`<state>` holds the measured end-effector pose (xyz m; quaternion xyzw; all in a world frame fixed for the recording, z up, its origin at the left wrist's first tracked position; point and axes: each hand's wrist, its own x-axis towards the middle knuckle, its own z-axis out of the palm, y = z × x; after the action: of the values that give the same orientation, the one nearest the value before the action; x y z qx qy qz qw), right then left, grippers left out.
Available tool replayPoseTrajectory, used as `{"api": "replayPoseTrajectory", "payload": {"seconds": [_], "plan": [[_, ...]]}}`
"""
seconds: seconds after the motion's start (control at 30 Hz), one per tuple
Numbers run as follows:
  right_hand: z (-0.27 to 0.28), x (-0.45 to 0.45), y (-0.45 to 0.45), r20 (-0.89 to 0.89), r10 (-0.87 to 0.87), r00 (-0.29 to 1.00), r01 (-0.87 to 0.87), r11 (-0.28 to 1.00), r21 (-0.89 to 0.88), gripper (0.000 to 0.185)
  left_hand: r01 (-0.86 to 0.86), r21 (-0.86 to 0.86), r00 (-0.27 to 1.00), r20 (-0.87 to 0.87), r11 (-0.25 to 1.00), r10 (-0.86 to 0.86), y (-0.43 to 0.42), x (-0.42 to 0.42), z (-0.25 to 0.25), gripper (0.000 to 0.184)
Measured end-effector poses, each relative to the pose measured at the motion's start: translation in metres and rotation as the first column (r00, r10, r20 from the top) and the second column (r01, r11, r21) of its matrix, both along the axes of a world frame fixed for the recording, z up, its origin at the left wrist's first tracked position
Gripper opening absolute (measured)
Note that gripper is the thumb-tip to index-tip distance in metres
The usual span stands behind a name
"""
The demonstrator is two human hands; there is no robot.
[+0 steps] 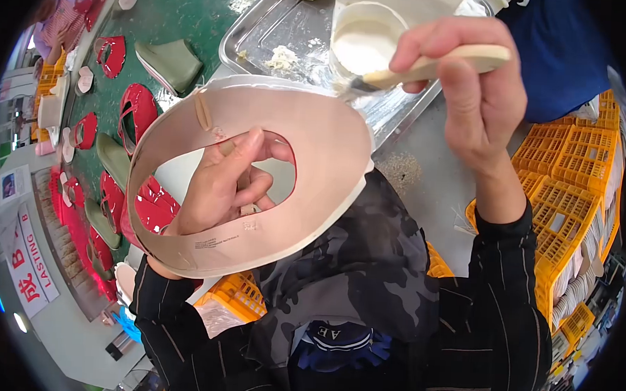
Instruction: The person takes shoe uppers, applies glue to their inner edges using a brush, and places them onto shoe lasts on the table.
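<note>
Right hand (481,98) closed around a wooden-handled brush (402,75), bristles at the shoe upper's (332,151) rim; left hand (219,186), half curled, showed through its opening, grip unclear.

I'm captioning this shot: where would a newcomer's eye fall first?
Probably on the big pale-pink piece mid-view, the left hand showing through its opening. Then the brush in the right hand, bristles by the piece's upper edge, and the red shoe parts at left.
</note>
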<state>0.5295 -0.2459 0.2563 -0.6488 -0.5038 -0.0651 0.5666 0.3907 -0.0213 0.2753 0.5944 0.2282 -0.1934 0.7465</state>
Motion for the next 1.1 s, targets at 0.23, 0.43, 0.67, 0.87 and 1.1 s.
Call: {"api": "replayPoseTrajectory", "payload": {"seconds": [0.23,0.43,0.67,0.87,1.1], "plan": [[-0.004,0.001,0.017,0.052,-0.005,0.999,-0.007,0.972,0.233,0.021,-0.053,0.019,0.989,0.136,0.998,0.050,-0.006,-0.010,0.002,0.037],[-0.026,-0.019,-0.001,-0.123,-0.103,0.987,0.135,0.947,0.291,0.020,-0.310,-0.068,0.893,0.322,0.948,0.316,-0.017,-0.017,-0.009,0.043],[-0.015,-0.019,-0.010,-0.161,-0.101,0.982,0.148,0.938,0.313,0.017,-0.257,-0.113,0.823,0.494,0.960,0.279,-0.013,-0.016,-0.025,0.046],[0.000,-0.005,0.005,-0.168,-0.120,0.978,0.181,0.890,0.419,0.013,-0.063,-0.084,0.800,0.592,0.994,0.100,-0.029,-0.015,-0.017,0.059],[-0.016,-0.030,-0.001,-0.355,-0.111,0.928,0.230,0.921,0.314,0.012,-0.316,-0.029,0.693,0.676,0.948,0.252,-0.036,0.010,-0.013,0.068]]}}
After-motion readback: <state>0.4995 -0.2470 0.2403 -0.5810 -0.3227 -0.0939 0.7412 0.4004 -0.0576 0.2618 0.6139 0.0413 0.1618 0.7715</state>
